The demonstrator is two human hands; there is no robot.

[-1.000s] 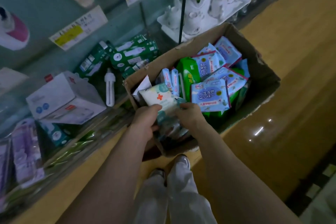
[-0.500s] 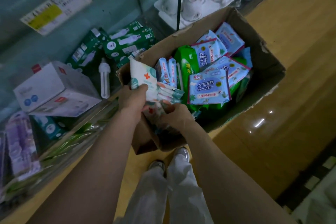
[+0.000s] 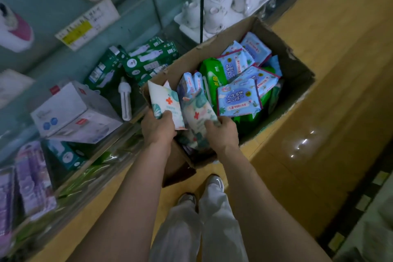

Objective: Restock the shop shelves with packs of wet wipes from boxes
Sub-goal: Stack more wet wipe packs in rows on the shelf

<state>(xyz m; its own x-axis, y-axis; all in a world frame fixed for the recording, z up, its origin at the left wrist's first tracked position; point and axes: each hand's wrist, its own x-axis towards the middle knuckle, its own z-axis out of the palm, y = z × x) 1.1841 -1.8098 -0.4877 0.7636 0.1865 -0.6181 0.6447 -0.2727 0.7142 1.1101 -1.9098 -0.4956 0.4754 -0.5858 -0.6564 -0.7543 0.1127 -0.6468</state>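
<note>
- Left grip [image 3: 158, 127]: curled round the lower end of a white red-cross pack [image 3: 164, 102], held upright at the near-left corner of the cardboard box [image 3: 212, 48]. Its fingertips are hidden behind the pack.
- Right grip [image 3: 223, 132]: pinches a second red-cross pack [image 3: 198, 116] inside the box. The pack is blurred and its lower end is hidden.
- Blue packs [image 3: 238, 98] and green packs [image 3: 212, 75] fill the box on the table [image 3: 329, 102]. The lower layers are concealed.
</note>
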